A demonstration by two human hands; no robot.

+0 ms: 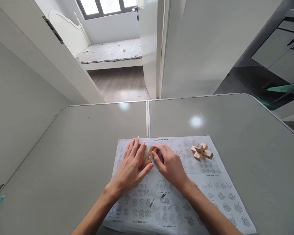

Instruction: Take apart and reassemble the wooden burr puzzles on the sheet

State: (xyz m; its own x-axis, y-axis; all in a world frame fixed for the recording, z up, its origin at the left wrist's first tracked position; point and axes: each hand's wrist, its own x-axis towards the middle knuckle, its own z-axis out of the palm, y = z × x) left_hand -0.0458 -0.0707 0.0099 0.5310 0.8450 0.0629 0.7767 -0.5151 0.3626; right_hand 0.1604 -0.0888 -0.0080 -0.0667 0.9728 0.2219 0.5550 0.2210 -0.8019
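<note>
My left hand lies flat with fingers stretched out over some brown wooden pieces, partly covering them. Beside them, a notched wooden piece with a dark mark is pinched at its upper end between the thumb and fingers of my right hand. How many pieces lie under my left hand is hidden. A printed paper sheet with small line diagrams is beneath both hands. Toward the sheet's upper right sits an interlocked cross of light wooden blocks, with dark marks on some faces.
The grey table has a seam running away from me behind the sheet. Small tears show in the sheet's lower middle. Past the table's far edge are an open white door, a bed and, at right, grey cabinets.
</note>
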